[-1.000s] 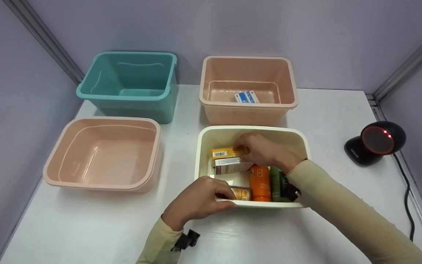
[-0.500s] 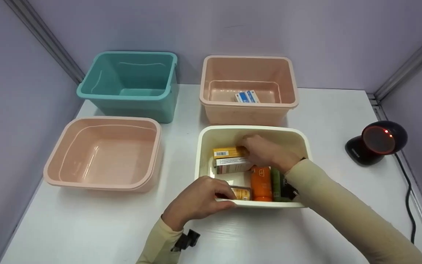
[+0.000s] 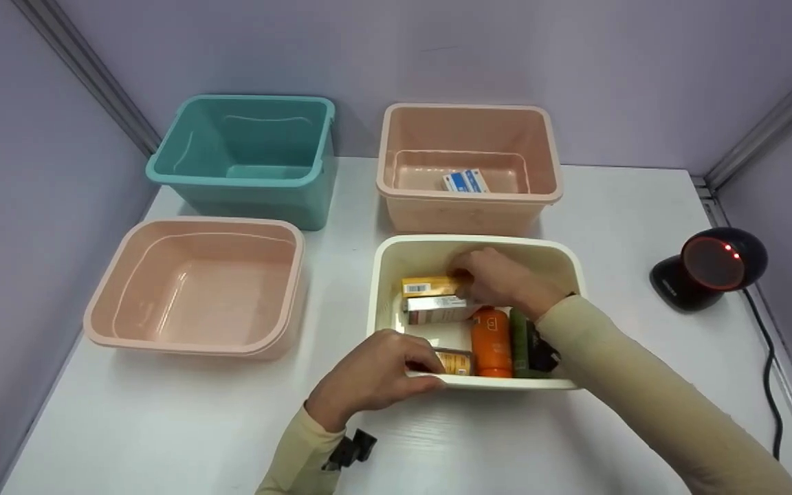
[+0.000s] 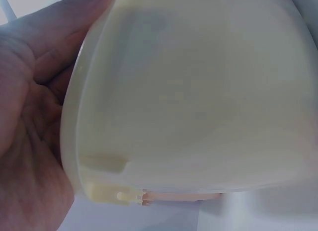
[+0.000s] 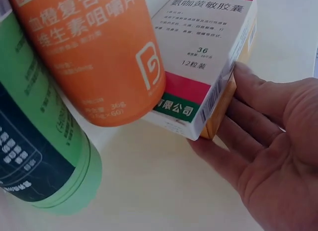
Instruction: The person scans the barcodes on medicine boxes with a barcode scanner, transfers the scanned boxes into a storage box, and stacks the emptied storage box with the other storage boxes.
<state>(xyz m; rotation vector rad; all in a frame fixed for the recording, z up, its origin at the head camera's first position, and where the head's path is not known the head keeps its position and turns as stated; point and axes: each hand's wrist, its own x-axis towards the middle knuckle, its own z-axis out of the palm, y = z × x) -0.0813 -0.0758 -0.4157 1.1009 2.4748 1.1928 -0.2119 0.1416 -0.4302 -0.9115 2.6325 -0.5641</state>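
Observation:
My left hand [image 3: 379, 371] grips the front rim of a cream bin [image 3: 380, 295], fingers inside and thumb outside. In the left wrist view the bin's outer wall [image 4: 198, 102] fills most of the picture. My right hand [image 3: 496, 275] reaches into the bin and pinches the right end of a yellow box [image 3: 427, 286]. A white medicine box [image 3: 437, 309] lies against that yellow box; the right wrist view shows its printed face [image 5: 198, 47]. Nearby lie an orange bottle [image 3: 491, 344], a green bottle [image 3: 520, 347] and a small yellow-labelled pack [image 3: 454, 362], partly hidden by my left hand.
Behind the cream bin stands a pink bin [image 3: 465, 213] with a blue-and-white box [image 3: 466, 181] inside. A teal bin [image 3: 258, 203] and another pink bin [image 3: 279, 340] stand at the left. A black scanner-like device [image 3: 712, 265] with a cable [image 3: 766, 371] sits at the right.
My right hand has shifted slightly right, and the yellow and white boxes have moved a little with it. The white box's tilt has changed slightly. My left hand stays on the rim.

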